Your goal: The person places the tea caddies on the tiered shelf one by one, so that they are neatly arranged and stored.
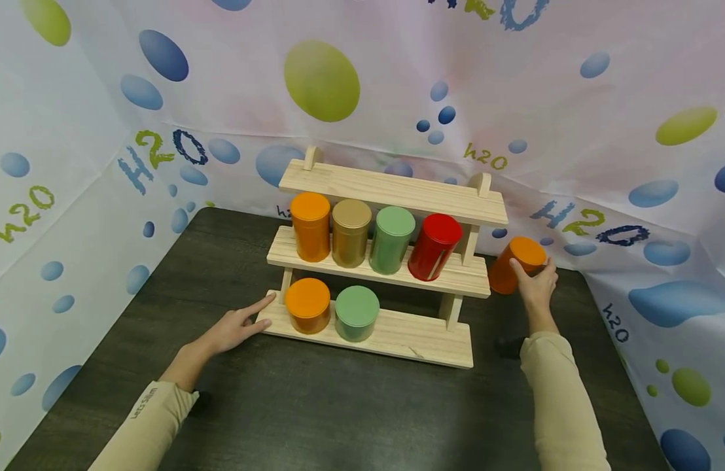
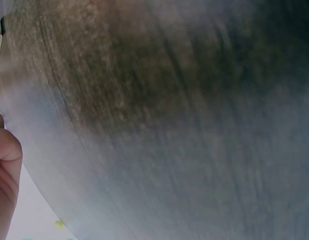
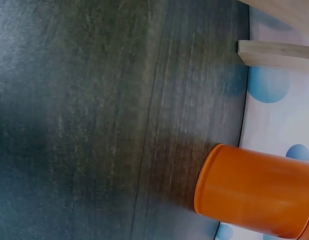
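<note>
My right hand (image 1: pixel 537 288) grips a tall orange canister (image 1: pixel 504 273) beside the shelf's right end, thumb on the near side. The same orange canister (image 3: pixel 254 192) fills the lower right of the right wrist view; whether its base touches the table I cannot tell. My left hand (image 1: pixel 235 327) has index finger and thumb stretched to the lower left end of the wooden shelf (image 1: pixel 421 340). In the left wrist view, only part of the left hand (image 2: pixel 5 165) shows at the left edge.
On the middle tier stand orange (image 1: pixel 311 229), gold (image 1: pixel 351 235), green (image 1: pixel 390 242) and red (image 1: pixel 434 248) canisters. Short orange (image 1: pixel 307 307) and green (image 1: pixel 356 315) canisters are on the bottom tier. A patterned sheet (image 1: pixel 398 65) hangs behind the dark table (image 1: pixel 315 418).
</note>
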`<state>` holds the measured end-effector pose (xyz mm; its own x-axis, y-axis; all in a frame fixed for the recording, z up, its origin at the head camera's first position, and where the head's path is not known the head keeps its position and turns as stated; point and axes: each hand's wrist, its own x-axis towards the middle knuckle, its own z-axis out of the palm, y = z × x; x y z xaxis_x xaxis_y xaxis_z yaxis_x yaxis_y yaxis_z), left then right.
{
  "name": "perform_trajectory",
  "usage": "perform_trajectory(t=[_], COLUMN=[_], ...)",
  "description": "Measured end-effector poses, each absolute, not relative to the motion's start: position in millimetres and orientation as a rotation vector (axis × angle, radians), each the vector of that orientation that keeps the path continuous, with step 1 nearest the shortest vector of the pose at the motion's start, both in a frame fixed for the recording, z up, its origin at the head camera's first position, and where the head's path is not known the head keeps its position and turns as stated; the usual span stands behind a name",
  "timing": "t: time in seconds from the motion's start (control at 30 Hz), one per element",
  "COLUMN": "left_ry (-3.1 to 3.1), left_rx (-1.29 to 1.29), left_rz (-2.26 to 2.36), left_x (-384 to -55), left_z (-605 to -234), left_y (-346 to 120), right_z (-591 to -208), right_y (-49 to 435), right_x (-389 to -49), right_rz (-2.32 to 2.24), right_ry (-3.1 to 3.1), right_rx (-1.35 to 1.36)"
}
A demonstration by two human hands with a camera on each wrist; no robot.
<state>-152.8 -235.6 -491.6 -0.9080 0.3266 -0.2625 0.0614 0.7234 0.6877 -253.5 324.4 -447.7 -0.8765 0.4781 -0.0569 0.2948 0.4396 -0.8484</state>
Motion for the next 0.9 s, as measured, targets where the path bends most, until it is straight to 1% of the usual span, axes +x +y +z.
perform_trajectory(t=[0.27, 0.4, 0.6, 0.8, 0.9], left_ry=[2.543, 2.552, 2.568, 2.581, 2.577], left_rx=[0.323, 0.315, 0.311, 0.292, 0.284], left_rz=[1.000, 0.984, 0.979, 0.988, 0.987], left_x=[-154, -154, -154, -153, -152], left_z=[-493, -493, -492, -491, -491], left_y=[-233, -231, -232, -234, -234], right_z=[-448, -450, -454, -460, -464], right_y=[326, 327, 327, 324, 322], right_x=[-254, -255, -249, -234, -225], right_rz=[1.396, 1.383, 1.376, 1.450, 1.473], right_ry=[-2.474, -2.445, -2.409, -2.355, -2.336], right_rx=[-0.798, -0.806, -0.699, -0.573, -0.561])
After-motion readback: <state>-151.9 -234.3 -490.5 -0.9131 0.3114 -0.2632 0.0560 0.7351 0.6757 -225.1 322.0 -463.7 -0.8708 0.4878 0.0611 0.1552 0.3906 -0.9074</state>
